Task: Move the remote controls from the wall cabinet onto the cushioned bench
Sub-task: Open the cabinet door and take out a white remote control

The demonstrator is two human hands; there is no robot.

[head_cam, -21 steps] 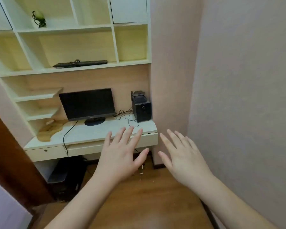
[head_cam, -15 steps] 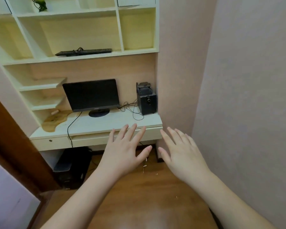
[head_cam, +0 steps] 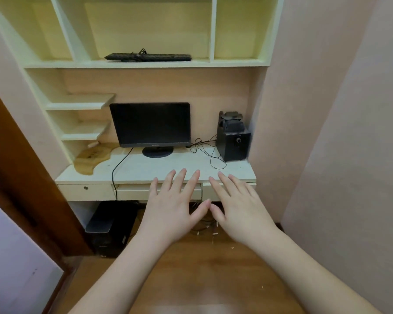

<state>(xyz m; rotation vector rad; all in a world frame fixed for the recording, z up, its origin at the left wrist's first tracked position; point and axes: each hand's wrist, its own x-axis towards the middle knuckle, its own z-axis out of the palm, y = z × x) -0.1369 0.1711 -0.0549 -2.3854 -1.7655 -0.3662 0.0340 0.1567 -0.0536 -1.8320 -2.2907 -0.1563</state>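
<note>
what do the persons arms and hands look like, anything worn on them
Both forearms are bare as far as the frame shows: no sleeves, watch, bracelet or gloves. The left hand and right hand show no rings; the fingernails look short and unpainted.

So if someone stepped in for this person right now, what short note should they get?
Left hand: open, fingers spread, holds nothing.
Right hand: open, fingers spread, holds nothing. The thumb tips almost meet in front of the desk.
Job's things: no remote control can be made out for certain. A long black keyboard-like item lies on the wall cabinet shelf; small dark items sit on the speaker beside the monitor. The cushioned bench is not in view.
Done: nothing visibly moved.
Left: find the remotes, carry them all to the bench.
</note>
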